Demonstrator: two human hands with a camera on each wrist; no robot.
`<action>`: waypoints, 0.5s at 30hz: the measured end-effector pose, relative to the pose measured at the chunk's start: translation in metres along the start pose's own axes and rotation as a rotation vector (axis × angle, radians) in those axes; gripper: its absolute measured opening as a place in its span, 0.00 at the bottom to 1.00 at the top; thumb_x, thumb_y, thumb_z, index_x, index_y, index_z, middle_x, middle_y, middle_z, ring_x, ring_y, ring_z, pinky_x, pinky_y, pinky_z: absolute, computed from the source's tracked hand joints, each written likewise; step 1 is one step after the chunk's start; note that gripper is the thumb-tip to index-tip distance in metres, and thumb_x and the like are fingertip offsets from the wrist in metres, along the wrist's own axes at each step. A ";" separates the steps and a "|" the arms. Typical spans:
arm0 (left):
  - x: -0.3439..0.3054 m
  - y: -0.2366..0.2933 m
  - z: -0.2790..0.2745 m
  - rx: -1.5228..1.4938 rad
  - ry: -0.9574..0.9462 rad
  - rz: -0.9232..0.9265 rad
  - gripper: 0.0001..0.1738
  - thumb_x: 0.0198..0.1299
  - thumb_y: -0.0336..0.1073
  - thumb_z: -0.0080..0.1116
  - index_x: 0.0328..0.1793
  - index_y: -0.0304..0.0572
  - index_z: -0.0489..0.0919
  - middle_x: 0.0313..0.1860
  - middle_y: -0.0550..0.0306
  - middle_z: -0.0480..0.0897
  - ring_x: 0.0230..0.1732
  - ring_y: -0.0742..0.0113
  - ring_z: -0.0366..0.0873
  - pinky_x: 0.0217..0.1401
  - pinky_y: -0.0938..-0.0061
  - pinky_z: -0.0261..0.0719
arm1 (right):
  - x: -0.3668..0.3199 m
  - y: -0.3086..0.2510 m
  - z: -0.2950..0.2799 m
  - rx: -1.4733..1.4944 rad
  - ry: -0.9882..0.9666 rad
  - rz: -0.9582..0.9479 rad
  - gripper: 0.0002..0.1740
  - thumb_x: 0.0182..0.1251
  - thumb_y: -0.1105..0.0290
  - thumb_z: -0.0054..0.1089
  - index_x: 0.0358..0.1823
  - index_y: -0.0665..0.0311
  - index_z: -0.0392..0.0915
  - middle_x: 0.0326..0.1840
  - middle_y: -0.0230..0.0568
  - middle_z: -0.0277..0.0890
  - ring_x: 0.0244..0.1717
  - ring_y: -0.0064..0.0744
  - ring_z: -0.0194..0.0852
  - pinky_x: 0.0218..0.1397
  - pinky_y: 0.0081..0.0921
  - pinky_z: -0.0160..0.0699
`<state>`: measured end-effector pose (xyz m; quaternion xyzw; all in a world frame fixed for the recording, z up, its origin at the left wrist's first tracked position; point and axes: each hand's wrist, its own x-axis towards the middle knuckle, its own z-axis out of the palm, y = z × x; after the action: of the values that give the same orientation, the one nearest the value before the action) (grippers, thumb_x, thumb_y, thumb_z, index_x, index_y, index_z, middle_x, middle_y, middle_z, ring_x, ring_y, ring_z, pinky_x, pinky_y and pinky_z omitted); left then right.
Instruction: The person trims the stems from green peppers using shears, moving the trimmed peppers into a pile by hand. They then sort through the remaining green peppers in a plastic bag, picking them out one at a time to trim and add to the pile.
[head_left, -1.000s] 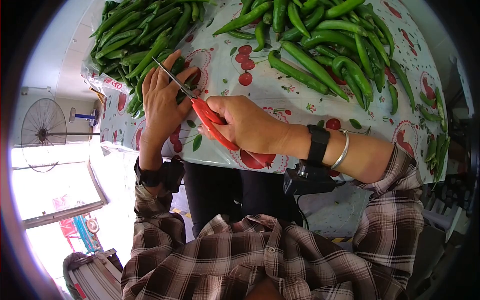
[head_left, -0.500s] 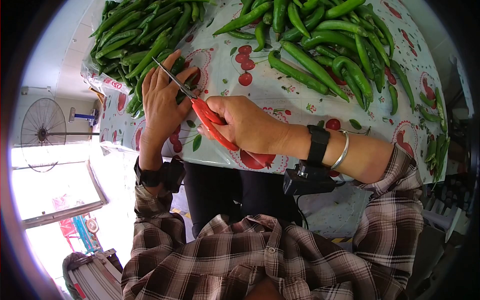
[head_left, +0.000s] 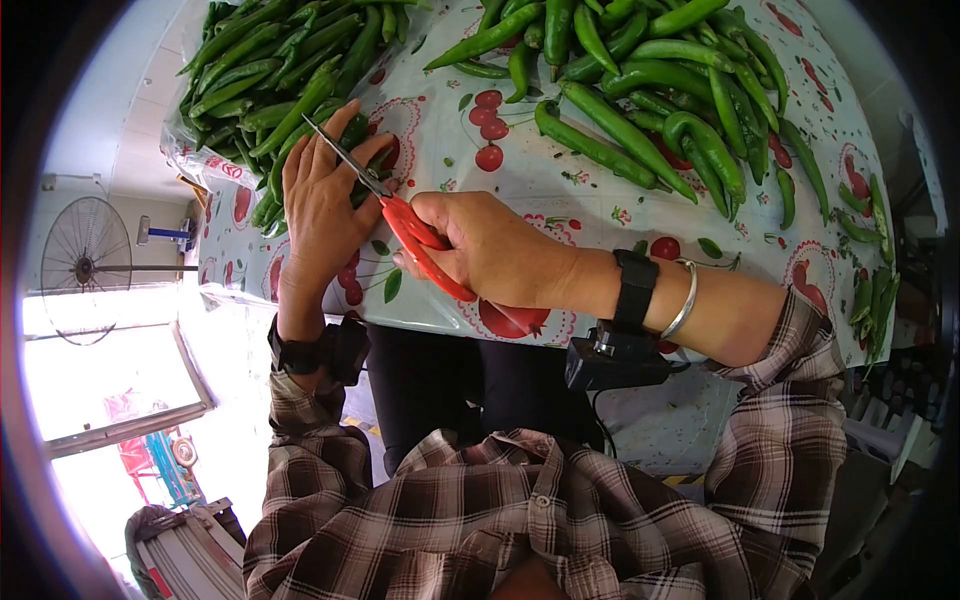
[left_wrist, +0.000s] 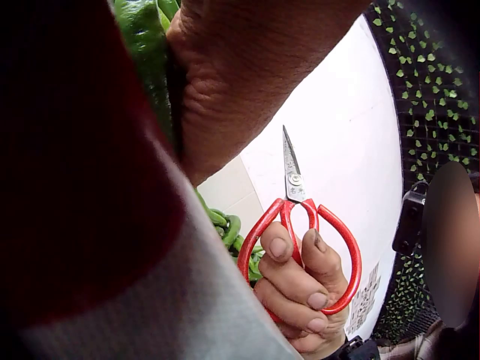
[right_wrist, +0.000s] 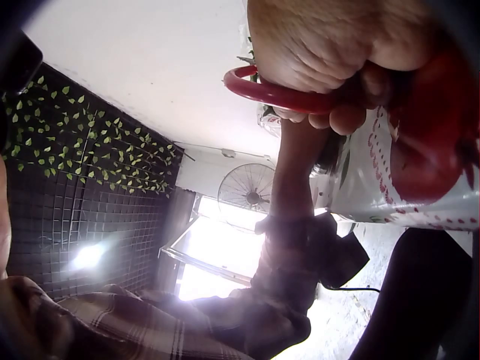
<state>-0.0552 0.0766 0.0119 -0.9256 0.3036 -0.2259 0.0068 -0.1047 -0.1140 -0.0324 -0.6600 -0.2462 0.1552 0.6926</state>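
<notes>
In the head view the right hand (head_left: 495, 250) grips red-handled scissors (head_left: 420, 245), whose blades point up and left over the left hand. The left wrist view shows the fingers curled through the red handles (left_wrist: 351, 259), with the blades (left_wrist: 292, 165) nearly together. The left hand (head_left: 325, 205) lies with its fingers spread at the near edge of the left pile of green peppers (head_left: 240, 85); what its fingertips touch is partly hidden. Across the table, a second pile of green peppers (head_left: 650, 80) lies at the back right.
A patterned tablecloth (head_left: 430, 150) covers the table, with small green scraps on it. Smaller peppers (head_left: 880, 300) lie along the right edge. Clear plastic (head_left: 185, 155) lies beneath the left pile. A fan (head_left: 86, 268) stands beyond the table at the left.
</notes>
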 end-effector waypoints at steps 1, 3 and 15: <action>0.000 0.000 0.000 0.000 -0.001 0.000 0.27 0.44 0.38 0.68 0.56 0.57 0.83 0.72 0.58 0.68 0.66 0.55 0.69 0.75 0.59 0.55 | 0.000 0.001 0.000 -0.002 0.002 -0.011 0.11 0.66 0.70 0.64 0.36 0.69 0.70 0.29 0.30 0.73 0.31 0.14 0.62 0.36 0.18 0.68; 0.000 0.000 -0.001 -0.003 -0.002 -0.001 0.27 0.43 0.38 0.68 0.56 0.57 0.83 0.72 0.58 0.68 0.66 0.55 0.69 0.75 0.59 0.55 | 0.000 0.000 0.000 0.000 0.001 -0.009 0.11 0.66 0.71 0.64 0.36 0.69 0.70 0.29 0.31 0.73 0.31 0.14 0.62 0.36 0.18 0.68; 0.000 0.000 0.000 -0.006 0.003 -0.006 0.27 0.43 0.38 0.69 0.56 0.59 0.83 0.72 0.59 0.69 0.66 0.54 0.69 0.75 0.60 0.55 | -0.001 -0.005 0.000 0.018 0.007 0.001 0.11 0.66 0.70 0.64 0.36 0.69 0.71 0.27 0.30 0.75 0.29 0.14 0.64 0.34 0.18 0.69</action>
<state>-0.0555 0.0768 0.0117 -0.9262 0.3017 -0.2263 0.0028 -0.1062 -0.1153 -0.0280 -0.6543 -0.2419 0.1556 0.6994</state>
